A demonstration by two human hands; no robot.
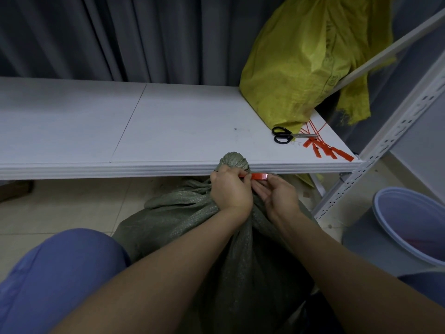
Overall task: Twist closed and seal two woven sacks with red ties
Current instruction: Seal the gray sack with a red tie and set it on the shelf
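The grey-green sack (216, 237) stands on the floor below the shelf's front edge; the left hand (230, 190) clenches its twisted neck, and the right hand (279, 197) pinches the red tie (258, 176) — sealing step, first sack. Next, probably: thread the tie and cinch it tight.

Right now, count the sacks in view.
2. A grey sack stands on the floor, its neck gripped by the left hand. A yellow sack sits on the shelf, far right. Others may be hidden.
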